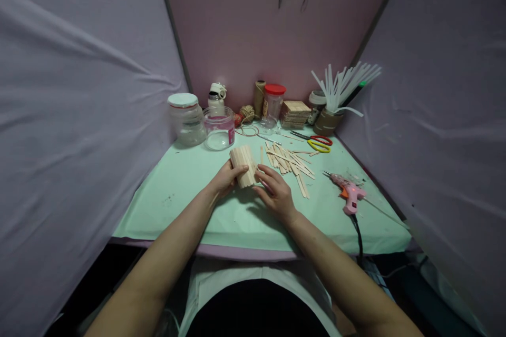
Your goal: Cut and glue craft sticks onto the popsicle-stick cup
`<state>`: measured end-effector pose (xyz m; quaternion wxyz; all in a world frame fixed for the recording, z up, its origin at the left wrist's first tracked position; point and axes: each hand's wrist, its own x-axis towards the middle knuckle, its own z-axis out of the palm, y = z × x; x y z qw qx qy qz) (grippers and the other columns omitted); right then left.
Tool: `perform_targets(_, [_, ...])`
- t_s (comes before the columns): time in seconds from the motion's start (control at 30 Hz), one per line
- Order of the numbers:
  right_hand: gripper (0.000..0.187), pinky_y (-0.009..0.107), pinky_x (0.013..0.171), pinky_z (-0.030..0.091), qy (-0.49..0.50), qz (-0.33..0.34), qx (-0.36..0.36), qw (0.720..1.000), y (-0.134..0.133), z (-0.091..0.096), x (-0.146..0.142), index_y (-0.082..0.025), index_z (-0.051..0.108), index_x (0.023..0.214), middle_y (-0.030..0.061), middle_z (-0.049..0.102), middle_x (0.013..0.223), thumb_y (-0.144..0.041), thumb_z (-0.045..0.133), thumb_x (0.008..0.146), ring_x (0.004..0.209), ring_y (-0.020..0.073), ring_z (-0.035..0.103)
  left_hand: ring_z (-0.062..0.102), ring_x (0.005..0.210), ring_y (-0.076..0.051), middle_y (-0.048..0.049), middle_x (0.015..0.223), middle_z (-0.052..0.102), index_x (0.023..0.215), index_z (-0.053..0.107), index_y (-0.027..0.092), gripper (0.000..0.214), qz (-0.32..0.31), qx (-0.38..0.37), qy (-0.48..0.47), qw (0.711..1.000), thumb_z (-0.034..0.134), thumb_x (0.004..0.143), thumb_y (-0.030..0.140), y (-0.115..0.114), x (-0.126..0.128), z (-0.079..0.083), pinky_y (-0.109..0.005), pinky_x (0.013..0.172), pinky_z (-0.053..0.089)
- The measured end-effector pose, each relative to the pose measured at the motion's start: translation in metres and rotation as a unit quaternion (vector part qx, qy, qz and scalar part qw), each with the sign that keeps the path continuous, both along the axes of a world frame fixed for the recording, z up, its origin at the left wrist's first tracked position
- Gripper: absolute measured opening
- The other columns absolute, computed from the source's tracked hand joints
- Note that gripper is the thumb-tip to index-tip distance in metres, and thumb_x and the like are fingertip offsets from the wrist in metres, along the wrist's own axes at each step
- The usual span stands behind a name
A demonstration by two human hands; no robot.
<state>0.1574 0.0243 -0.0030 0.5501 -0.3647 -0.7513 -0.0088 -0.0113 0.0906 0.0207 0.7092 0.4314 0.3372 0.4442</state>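
Near the table's middle, my left hand grips a rounded piece covered in craft sticks, its thumb across the front. The pale sticks stand side by side around it, and the piece tilts slightly. At its right edge is my right hand, fingers bent and apart; the fingertips are at or against the edge, and I see nothing held in them. A single craft stick shows just beyond those fingers. Loose craft sticks lie in a heap to the right.
A pink glue gun with a cord lies at right. Scissors rest behind the heap. Along the back stand a lidded glass jar, an uncovered clear tub, a red-lidded jar, stacked wooden squares and glue sticks.
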Motion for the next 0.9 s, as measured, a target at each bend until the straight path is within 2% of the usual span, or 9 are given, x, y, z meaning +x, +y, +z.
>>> perform_targets(0.17, [0.031,0.049,0.099,0.051,-0.053,0.003,0.039,0.998,-0.0008,0.0003,-0.0030,-0.022,0.062,0.119,0.0144,0.063,0.126,-0.016,0.061,0.089,0.125,0.0268,0.053,0.065,0.098,-0.026,-0.0119,0.107,0.069,0.113,0.055,0.015,0.056,-0.007,0.003,0.010,1.000,0.079,0.065,0.027,-0.0002,0.0019,-0.0022,-0.037,0.087,0.051])
perform_targets(0.37, [0.037,0.048,0.096,0.054,-0.084,0.002,0.061,0.995,-0.0046,0.0007,-0.0054,-0.022,0.060,0.125,0.0123,0.068,0.119,-0.008,0.056,0.090,0.126,0.0266,0.053,0.066,0.088,-0.021,-0.0107,0.100,0.070,0.113,0.054,0.013,0.054,-0.016,-0.004,0.021,1.000,0.078,0.067,0.027,-0.0006,0.0017,-0.0032,-0.031,0.079,0.052])
perform_targets(0.9, [0.042,0.050,0.095,0.055,-0.096,0.004,0.058,0.994,-0.0058,-0.0019,-0.0048,-0.024,0.059,0.127,0.0114,0.068,0.119,-0.007,0.056,0.089,0.124,0.0276,0.055,0.065,0.085,-0.020,-0.0118,0.100,0.068,0.110,0.054,0.011,0.056,-0.010,-0.002,0.032,0.999,0.080,0.063,0.027,0.0008,0.0009,-0.0041,-0.031,0.075,0.052])
